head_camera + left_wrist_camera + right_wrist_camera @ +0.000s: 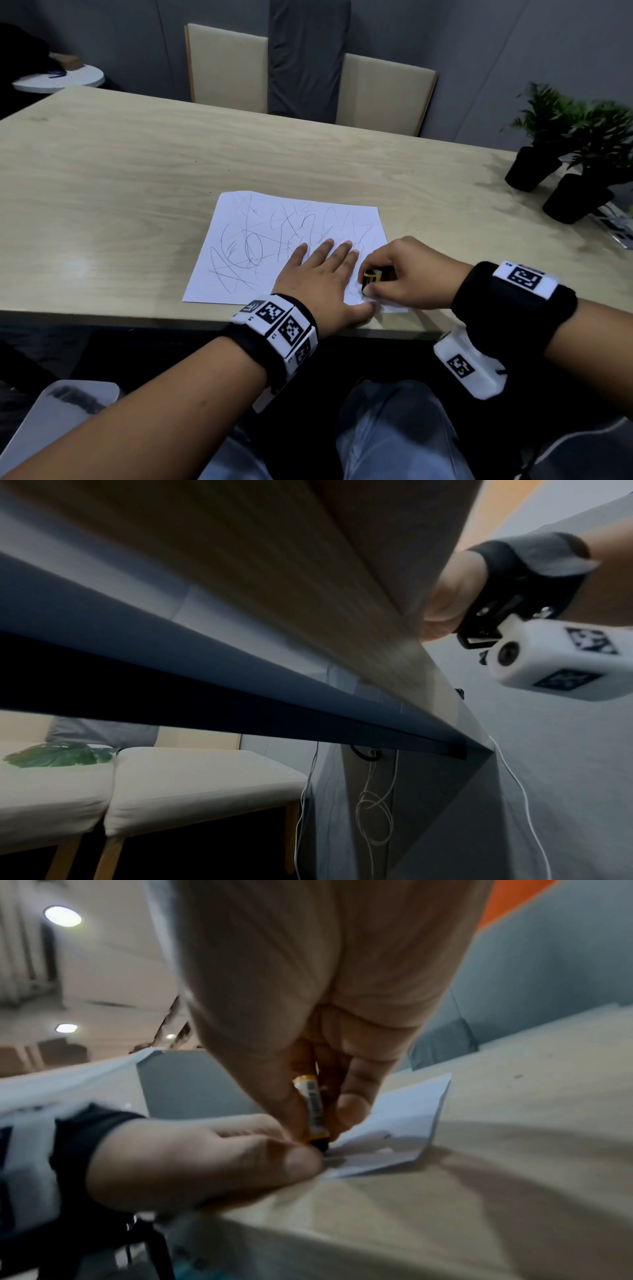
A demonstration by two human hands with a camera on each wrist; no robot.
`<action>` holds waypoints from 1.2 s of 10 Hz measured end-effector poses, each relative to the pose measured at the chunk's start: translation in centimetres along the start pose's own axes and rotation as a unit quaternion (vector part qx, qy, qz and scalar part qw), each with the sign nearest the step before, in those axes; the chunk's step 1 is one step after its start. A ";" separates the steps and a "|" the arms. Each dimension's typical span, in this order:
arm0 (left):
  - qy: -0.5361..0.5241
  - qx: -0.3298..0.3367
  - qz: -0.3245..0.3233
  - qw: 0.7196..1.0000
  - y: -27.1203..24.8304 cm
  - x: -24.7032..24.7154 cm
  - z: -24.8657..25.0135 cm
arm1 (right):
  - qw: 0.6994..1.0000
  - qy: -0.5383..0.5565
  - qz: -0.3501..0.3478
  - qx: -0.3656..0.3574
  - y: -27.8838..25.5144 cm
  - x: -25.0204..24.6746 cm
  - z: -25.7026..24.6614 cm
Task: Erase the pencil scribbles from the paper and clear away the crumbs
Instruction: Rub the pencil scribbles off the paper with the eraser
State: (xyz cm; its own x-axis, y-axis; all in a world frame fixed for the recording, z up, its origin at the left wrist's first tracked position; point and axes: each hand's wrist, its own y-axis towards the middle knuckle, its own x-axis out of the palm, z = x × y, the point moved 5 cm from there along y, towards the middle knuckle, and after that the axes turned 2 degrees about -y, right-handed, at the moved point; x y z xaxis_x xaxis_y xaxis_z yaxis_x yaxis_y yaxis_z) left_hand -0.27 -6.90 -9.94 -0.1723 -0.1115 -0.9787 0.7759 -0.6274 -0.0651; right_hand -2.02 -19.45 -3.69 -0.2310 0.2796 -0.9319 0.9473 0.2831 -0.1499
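A white sheet of paper [260,240] covered in grey pencil scribbles lies near the front edge of the wooden table [137,171]. My left hand [318,274] lies flat on the sheet's near right part, fingers straight, pressing it down. My right hand [404,274] pinches a small eraser [373,277] in a yellow and black sleeve and holds its tip on the paper at the near right corner. In the right wrist view the eraser [315,1110] stands nearly upright between thumb and fingers on the paper [394,1137], right beside the left hand [205,1158]. The left wrist view shows only the table's underside.
Two potted plants [561,150] in black pots stand at the table's right end. Beige chairs [226,65] line the far side. A small round white table [61,80] sits at far left. My knees are just under the table's front edge.
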 end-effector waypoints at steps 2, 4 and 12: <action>0.005 0.003 -0.003 1.000 0.0 0.1 0.0 | 1.000 -0.001 -0.009 -0.014 0.1 -0.2 -0.2; 0.003 0.006 -0.002 1.000 0.1 0.0 0.0 | 0.999 0.007 -0.035 -0.024 0.0 0.1 -0.4; 0.006 0.004 -0.009 1.000 0.0 0.1 0.0 | 0.999 0.006 -0.039 -0.019 -0.3 0.1 0.4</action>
State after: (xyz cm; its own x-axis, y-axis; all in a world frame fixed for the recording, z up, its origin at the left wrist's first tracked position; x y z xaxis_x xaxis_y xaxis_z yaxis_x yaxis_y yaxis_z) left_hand -0.27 -6.93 -10.01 -0.1788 -0.0903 -0.9797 0.7677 -0.6356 -0.0815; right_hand -2.24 -19.89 -3.93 -0.3074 0.2669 -0.9134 0.9173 0.3384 -0.2098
